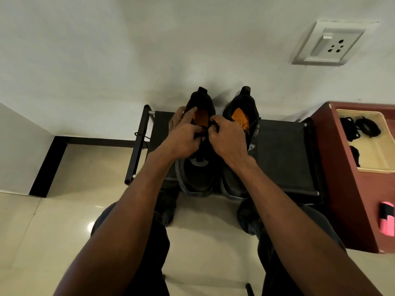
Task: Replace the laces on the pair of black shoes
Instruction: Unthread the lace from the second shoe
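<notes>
Head view, the only one. Two black shoes stand side by side on a low black bench [284, 150] against the wall, heels toward the wall, toes toward the person. The left shoe [195, 174] is the one being worked on; the right shoe [237, 116] is untouched beside it, and the two touch or nearly touch along their inner sides. Orange insoles show in both openings.

Left hand [182, 137]: fingers curled, pinching a black lace [203, 132] over the upper eyelets of the left shoe, with the index finger stretched forward to the collar. Right hand [229, 136]: fingers curled, pinching the same lace from the other side. The two hands nearly meet above the tongue. Whether the lace is going out or in I cannot tell; the hands cover the eyelets.

Judged step: work at the top of the left shoe's lacing, most likely loosening or drawing out the old lace. The task looks early, since the right shoe shows no handling. The next move calls for a steady pull of the lace through each eyelet pair in turn, one hand holding the shoe against the tug.

Count: shoes, two. Hands, two, both on the lace. A cream tray [384, 133] in a red-brown cabinet [342, 189] to the right holds dark bundles of laces [361, 128]; three are visible, a fourth possibly cut off. One wall socket [330, 44]. One pink object [386, 218] on the cabinet front.
</notes>
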A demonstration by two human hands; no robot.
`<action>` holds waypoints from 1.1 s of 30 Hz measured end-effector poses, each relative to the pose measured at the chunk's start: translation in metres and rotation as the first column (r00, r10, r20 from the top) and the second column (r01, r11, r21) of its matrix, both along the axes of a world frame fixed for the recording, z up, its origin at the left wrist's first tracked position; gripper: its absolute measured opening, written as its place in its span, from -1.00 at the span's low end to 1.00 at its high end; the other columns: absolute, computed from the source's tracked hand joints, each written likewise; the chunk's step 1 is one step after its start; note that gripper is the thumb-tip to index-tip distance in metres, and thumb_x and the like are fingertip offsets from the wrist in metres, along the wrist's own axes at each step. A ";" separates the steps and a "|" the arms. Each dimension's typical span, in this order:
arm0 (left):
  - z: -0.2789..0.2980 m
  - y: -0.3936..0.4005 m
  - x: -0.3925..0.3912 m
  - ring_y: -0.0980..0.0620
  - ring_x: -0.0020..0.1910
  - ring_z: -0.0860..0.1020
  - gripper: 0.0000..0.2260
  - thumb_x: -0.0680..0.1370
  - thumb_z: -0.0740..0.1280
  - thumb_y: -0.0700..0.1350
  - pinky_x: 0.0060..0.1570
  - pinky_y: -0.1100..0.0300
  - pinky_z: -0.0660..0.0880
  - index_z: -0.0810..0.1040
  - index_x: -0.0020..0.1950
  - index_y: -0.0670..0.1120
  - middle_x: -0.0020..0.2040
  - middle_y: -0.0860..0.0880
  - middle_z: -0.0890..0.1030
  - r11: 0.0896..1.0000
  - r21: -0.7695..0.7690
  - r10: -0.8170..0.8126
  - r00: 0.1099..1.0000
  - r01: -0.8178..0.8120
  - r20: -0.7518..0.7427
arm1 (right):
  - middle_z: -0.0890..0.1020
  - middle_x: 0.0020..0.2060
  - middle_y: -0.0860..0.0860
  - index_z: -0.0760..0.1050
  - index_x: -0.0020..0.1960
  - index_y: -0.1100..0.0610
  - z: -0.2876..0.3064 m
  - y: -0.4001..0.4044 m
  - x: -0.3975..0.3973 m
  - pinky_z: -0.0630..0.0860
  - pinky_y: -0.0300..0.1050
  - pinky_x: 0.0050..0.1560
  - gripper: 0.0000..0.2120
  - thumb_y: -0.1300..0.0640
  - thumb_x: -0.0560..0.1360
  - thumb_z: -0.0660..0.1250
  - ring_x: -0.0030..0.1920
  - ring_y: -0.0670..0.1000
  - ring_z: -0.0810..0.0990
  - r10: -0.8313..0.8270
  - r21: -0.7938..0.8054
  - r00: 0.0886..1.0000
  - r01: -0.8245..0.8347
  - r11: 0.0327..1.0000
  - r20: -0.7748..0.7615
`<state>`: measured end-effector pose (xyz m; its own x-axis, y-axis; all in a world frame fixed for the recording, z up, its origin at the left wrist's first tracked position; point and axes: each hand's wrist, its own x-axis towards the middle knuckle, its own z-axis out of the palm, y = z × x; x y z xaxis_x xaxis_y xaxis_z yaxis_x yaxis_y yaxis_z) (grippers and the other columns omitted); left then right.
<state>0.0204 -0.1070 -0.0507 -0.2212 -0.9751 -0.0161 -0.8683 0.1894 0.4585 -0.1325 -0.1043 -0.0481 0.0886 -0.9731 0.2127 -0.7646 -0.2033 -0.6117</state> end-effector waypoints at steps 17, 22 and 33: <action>0.026 -0.013 0.024 0.01 0.46 0.27 -0.69 0.57 0.33 -0.20 0.41 0.36 0.23 0.50 0.32 -0.07 0.47 -0.16 0.28 0.660 -0.248 0.360 0.589 -0.709 -0.723 | 0.60 -0.31 0.08 0.58 0.19 0.22 0.002 0.000 0.002 0.48 -0.04 -0.32 -0.74 0.18 0.55 0.26 -0.35 0.05 0.53 -0.008 0.017 1.000 0.008 1.000 0.003; 0.007 -0.011 0.015 -0.13 0.58 -0.10 -0.77 0.52 0.41 -0.01 0.56 -0.13 -0.05 0.68 0.16 0.03 0.61 -0.06 0.10 0.998 -0.060 0.000 0.987 -0.010 -0.164 | 0.60 -0.31 0.07 0.59 0.13 0.21 0.003 -0.001 0.002 0.51 0.03 -0.31 -0.76 0.17 0.54 0.26 -0.34 0.05 0.52 -0.008 0.013 1.000 0.008 1.000 0.002; 0.019 -0.012 0.027 -0.11 0.49 0.11 -0.87 0.54 0.44 -0.09 0.44 0.05 0.13 0.70 0.05 -0.08 0.48 -0.05 0.33 0.991 -0.137 -0.048 0.967 0.013 -0.249 | 0.61 -0.28 0.05 0.58 0.21 0.20 0.003 -0.001 0.001 0.55 0.03 -0.27 -0.72 0.16 0.55 0.26 -0.32 0.03 0.54 -0.010 0.027 1.000 0.010 1.000 0.006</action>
<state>0.0475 -0.1189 -0.0315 -0.2311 -0.9574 0.1730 -0.7212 0.2879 0.6301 -0.1315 -0.1054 -0.0452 0.0775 -0.9793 0.1868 -0.7624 -0.1790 -0.6218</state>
